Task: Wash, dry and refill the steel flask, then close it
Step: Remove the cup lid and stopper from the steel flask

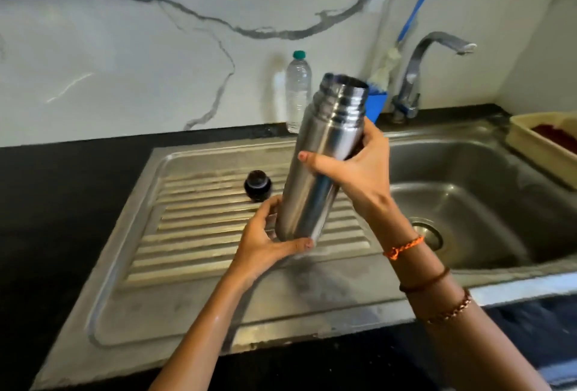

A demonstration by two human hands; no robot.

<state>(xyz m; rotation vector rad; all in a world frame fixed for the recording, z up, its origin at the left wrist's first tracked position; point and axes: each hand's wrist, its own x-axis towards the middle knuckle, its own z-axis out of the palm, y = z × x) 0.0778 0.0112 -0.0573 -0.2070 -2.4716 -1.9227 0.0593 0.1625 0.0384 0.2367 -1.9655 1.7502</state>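
Note:
The steel flask (318, 159) is held above the ribbed draining board (199, 234), tilted with its open threaded mouth up and to the right. My left hand (268, 240) cups its base, thumb curled under the bottom edge. My right hand (352, 168) grips the upper body just below the neck. The flask's dark cap (257, 186) sits on the draining board, to the left of the flask.
A clear plastic water bottle (298, 90) with a green cap stands by the marble wall. The sink basin (468, 197) lies to the right, under the tap (431, 62). A blue brush (377, 100) leans near the tap. A beige tray (543, 147) rests on the sink's far right rim.

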